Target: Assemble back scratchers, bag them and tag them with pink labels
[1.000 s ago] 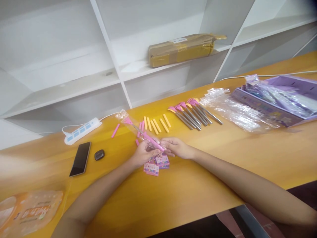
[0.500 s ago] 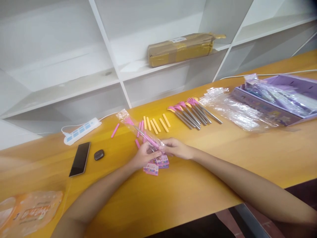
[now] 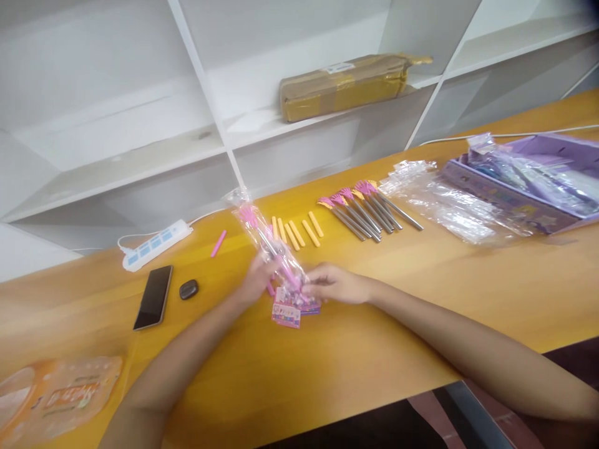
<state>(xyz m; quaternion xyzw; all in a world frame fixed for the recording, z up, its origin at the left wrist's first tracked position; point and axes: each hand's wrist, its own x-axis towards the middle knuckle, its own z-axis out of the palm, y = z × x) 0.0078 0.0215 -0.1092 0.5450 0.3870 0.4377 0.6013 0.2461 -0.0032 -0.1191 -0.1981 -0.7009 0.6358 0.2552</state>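
A clear plastic bag (image 3: 249, 217) holds a pink hand-shaped piece on a metal rod with a pink handle. My right hand (image 3: 334, 284) pinches the bag's lower end. My left hand (image 3: 260, 274), blurred, is at the bag's left side; its fingers are smeared, so its grip is unclear. Below the bag lie small printed pink cards (image 3: 286, 315). Behind it are several yellow tubes (image 3: 293, 236), and a pink tube (image 3: 218, 243) lies farther left. Several metal rods with pink and yellow hand-shaped ends (image 3: 369, 212) lie to the right.
Clear bags (image 3: 461, 209) lie beside a purple box (image 3: 505, 197) on the right. A phone (image 3: 153, 297), a black case (image 3: 188, 289) and a power strip (image 3: 158, 246) are at left. An orange package (image 3: 70, 393) lies front left. A taped carton (image 3: 346, 87) sits on the shelf.
The bag now stands more steeply, its top farther right and higher. My left hand has shifted left and up along it, away from my right hand.
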